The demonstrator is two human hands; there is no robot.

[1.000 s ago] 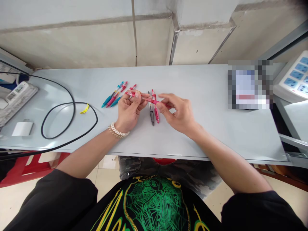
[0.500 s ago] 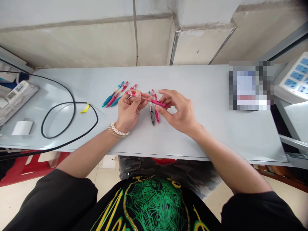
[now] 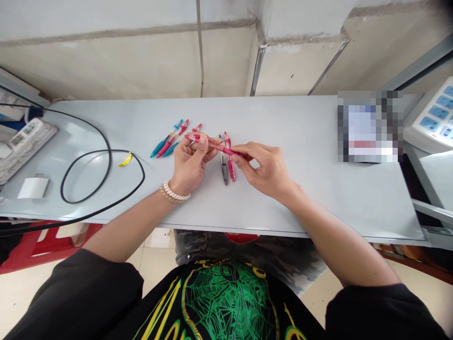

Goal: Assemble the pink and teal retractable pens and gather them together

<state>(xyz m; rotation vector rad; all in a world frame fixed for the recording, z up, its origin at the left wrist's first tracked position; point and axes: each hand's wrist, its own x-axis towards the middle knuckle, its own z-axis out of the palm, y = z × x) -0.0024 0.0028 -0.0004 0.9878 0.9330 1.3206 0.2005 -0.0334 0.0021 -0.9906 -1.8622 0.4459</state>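
Head view. Both hands hold one red pen (image 3: 215, 144) level above the tabletop (image 3: 311, 189): the left hand (image 3: 189, 163) pinches its left end, the right hand (image 3: 267, 167) closes its fingers on the right end. Beneath lie a grey pen (image 3: 224, 171) and another red one (image 3: 230, 166); a cluster of pens (image 3: 169, 140) lies to the left. Keeping both grips firm and near the ends, clear of the loose pens, should serve best.

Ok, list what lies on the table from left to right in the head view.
Power strip → white adapter → black cable loop → teal and pink pens → left hand → grey pen → right hand → blurred box → second power strip.
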